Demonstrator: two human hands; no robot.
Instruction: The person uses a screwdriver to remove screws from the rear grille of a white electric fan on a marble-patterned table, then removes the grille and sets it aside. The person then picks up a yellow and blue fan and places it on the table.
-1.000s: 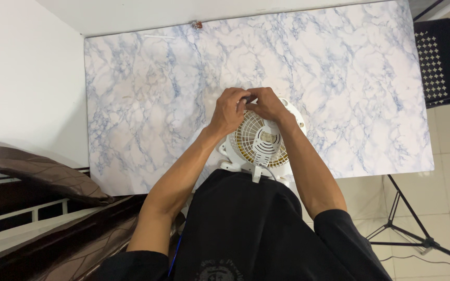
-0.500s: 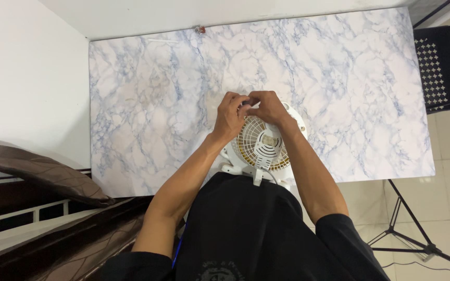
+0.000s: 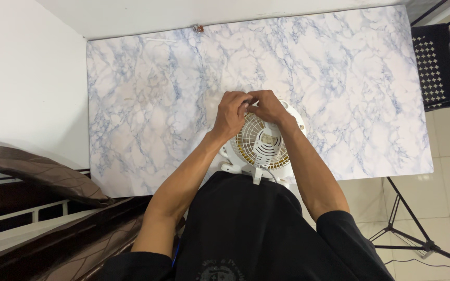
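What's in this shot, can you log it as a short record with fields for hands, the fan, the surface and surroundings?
Left hand: fingers bent on the fan's far rim
Right hand: fingertips meeting the left's at that rim
Fan: small, white, lying flat, grille up
Surface: marble-pattern table
Surroundings: black crate at right, tripod on the tiled floor
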